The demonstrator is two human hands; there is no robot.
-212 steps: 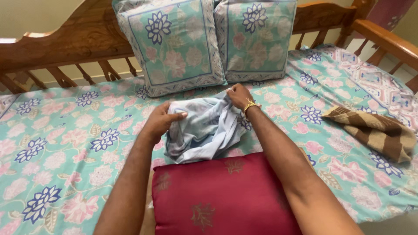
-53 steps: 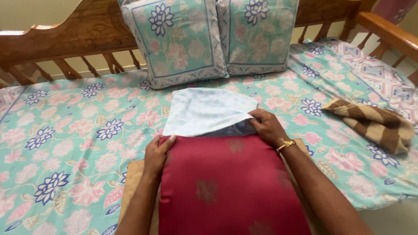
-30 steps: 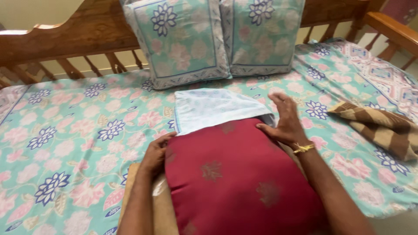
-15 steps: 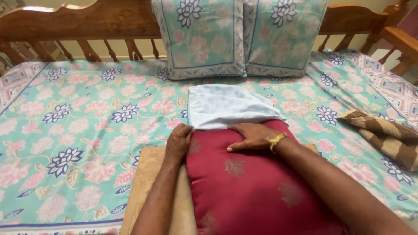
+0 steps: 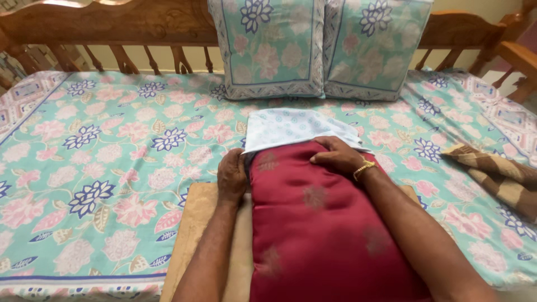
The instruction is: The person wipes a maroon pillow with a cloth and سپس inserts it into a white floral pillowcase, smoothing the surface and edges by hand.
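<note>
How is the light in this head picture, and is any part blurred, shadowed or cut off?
Head view: soft, even daylight, no harsh glare; the red pillow shows a mild satin sheen. A faint shadow lies under the left hand and beside the right hand. The floral bedsheet and pale pillowcase look sharp. Slight wide-angle bending shows at the wooden headboard; the forearms are cut off at the bottom edge.

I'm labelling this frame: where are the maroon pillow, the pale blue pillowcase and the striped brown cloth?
maroon pillow (image 5: pixel 319 223): head view, middle of its top face.
pale blue pillowcase (image 5: pixel 291 126): head view, flat part beyond the hands.
striped brown cloth (image 5: pixel 498 176): head view, its folded middle.
</note>
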